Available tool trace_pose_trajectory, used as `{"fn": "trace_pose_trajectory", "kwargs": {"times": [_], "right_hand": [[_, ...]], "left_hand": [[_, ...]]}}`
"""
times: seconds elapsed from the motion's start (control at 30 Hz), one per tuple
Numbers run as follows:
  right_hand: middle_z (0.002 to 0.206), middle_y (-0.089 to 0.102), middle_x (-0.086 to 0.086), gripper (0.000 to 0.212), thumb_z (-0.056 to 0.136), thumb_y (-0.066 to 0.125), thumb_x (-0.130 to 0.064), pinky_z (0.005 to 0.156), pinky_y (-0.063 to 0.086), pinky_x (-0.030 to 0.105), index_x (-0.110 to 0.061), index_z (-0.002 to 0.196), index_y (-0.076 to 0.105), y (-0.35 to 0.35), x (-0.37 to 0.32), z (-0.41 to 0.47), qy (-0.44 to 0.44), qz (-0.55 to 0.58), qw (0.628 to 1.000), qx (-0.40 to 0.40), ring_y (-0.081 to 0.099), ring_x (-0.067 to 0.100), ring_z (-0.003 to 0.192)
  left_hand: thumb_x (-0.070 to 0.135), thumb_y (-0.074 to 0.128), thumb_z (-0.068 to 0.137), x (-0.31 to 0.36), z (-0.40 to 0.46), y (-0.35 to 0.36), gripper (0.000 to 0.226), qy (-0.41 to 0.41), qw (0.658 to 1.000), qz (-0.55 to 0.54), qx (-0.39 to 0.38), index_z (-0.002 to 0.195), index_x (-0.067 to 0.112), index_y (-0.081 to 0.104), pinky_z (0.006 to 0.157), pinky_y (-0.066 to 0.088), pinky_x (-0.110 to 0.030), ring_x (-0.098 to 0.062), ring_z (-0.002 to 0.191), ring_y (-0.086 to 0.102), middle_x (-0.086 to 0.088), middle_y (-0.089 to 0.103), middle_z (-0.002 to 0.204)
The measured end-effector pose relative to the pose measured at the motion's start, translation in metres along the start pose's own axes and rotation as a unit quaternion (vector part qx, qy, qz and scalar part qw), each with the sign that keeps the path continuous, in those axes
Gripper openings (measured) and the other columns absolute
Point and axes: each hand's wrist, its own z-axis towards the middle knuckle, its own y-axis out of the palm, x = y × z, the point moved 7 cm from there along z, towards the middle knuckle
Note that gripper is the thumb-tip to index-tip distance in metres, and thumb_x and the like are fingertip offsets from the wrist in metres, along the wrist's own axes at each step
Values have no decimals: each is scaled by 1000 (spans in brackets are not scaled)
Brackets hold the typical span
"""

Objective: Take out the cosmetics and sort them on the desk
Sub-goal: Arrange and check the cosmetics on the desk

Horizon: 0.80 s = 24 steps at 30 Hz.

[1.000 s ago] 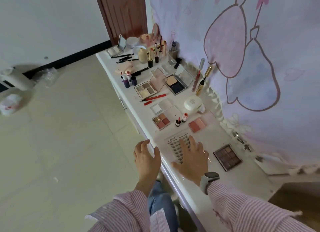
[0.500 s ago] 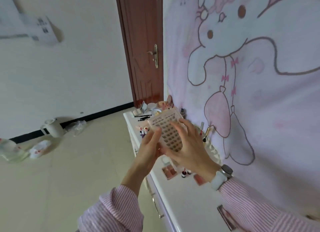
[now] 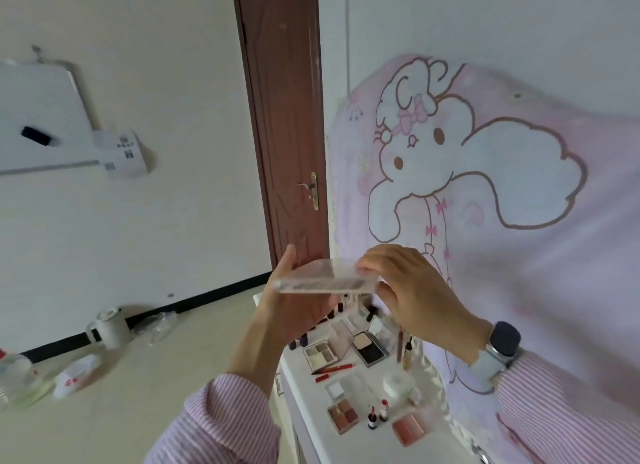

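Note:
I hold a flat clear-cased eyeshadow palette [image 3: 325, 279] up in the air, nearly edge-on and level, above the white desk [image 3: 311, 411]. My left hand [image 3: 294, 311] supports it from underneath and at its left end. My right hand [image 3: 412, 290] grips its right end, fingers over the top. Below on the desk lie open palettes [image 3: 320, 354], a dark compact [image 3: 369, 347], a red pencil [image 3: 334, 369], a four-pan blush palette [image 3: 343, 416], two small lipsticks [image 3: 378, 416], a pink blush [image 3: 408, 429] and a white round jar [image 3: 398, 384].
A pink cartoon cloth [image 3: 485, 204] hangs on the wall behind the desk. A brown door [image 3: 284, 134] stands at the desk's far end. On the floor at the left are a white kettle [image 3: 107, 328] and plastic bags [image 3: 74, 379]. A whiteboard [image 3: 41, 117] hangs on the left wall.
The palette was lifted off the desk and raised higher, then tipped from facing me to nearly flat and edge-on. My head has tilted up, so the near desk is out of view.

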Motion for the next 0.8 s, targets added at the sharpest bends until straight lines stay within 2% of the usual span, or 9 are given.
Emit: {"fn": "trace_pose_trajectory", "kwargs": {"times": [0.1, 0.17, 0.23, 0.3, 0.4, 0.5, 0.63, 0.73, 0.8], "right_hand": [[77, 60, 1, 30, 90, 41, -33, 50, 35, 15, -8, 94, 56, -10, -1, 10, 65, 15, 997, 41, 47, 8, 54], [72, 57, 3, 36, 91, 45, -38, 40, 35, 18, -5, 87, 58, -7, -5, 12, 86, 45, 994, 44, 47, 12, 46], [75, 59, 6, 40, 89, 50, -42, 45, 48, 31, -4, 88, 60, -1, -7, 12, 112, 87, 989, 33, 56, 21, 51], [83, 61, 6, 42, 88, 49, -42, 57, 52, 40, -4, 96, 64, 5, -9, 12, 124, 140, 982, 5, 59, 25, 61], [104, 58, 2, 33, 93, 50, -23, 75, 52, 37, -11, 123, 57, 17, -11, 7, 125, 208, 969, -46, 61, 19, 83], [128, 52, -3, 43, 94, 47, -25, 91, 49, 32, -18, 136, 43, 29, -9, -3, 148, 227, 959, -88, 55, 10, 108], [137, 48, -5, 52, 92, 48, -30, 96, 48, 28, -24, 141, 34, 35, -11, -10, 172, 262, 944, -103, 51, 10, 120], [132, 54, -3, 49, 92, 51, -23, 92, 50, 25, -21, 139, 39, 32, -7, -10, 181, 265, 942, -97, 54, 10, 115], [131, 55, -1, 46, 91, 53, -19, 92, 50, 25, -17, 136, 44, 34, -6, -10, 183, 284, 935, -109, 55, 8, 114]], "left_hand": [[72, 44, 74, 7, -6, 19, 70, 72, 997, -25, -2, 125, 25, 55, 94, 44, -56, -30, 115, 56, -6, 60, 126], [75, 49, 70, 6, -10, 29, 67, 117, 992, 42, 0, 123, 36, 55, 93, 41, -59, -20, 113, 59, 4, 64, 120], [74, 54, 65, -1, -10, 33, 78, 131, 988, 79, 16, 130, 32, 46, 92, 43, -56, -14, 105, 63, 4, 65, 116], [71, 59, 65, -8, -9, 29, 82, 118, 991, 53, 38, 131, 26, 45, 92, 45, -54, -19, 105, 62, -5, 62, 115], [62, 50, 82, -14, -6, 27, 49, 91, 995, 20, 28, 117, 29, 60, 88, 48, -55, -31, 115, 56, -13, 56, 124], [69, 50, 78, -24, -2, 26, 71, 57, 998, 0, 20, 125, 16, 55, 97, 39, -61, -38, 121, 49, -23, 46, 134], [67, 50, 78, -27, -6, 36, 62, 45, 999, -23, -15, 117, 20, 62, 86, 46, -59, -36, 111, 58, -19, 55, 127], [66, 49, 79, -28, -6, 34, 63, 20, 998, -54, -25, 129, 28, 50, 85, 43, -65, -37, 116, 54, -15, 47, 137], [72, 43, 76, -28, -8, 38, 65, -6, 996, -64, -55, 127, 31, 47, 88, 42, -65, -41, 116, 53, -19, 47, 135]]}}
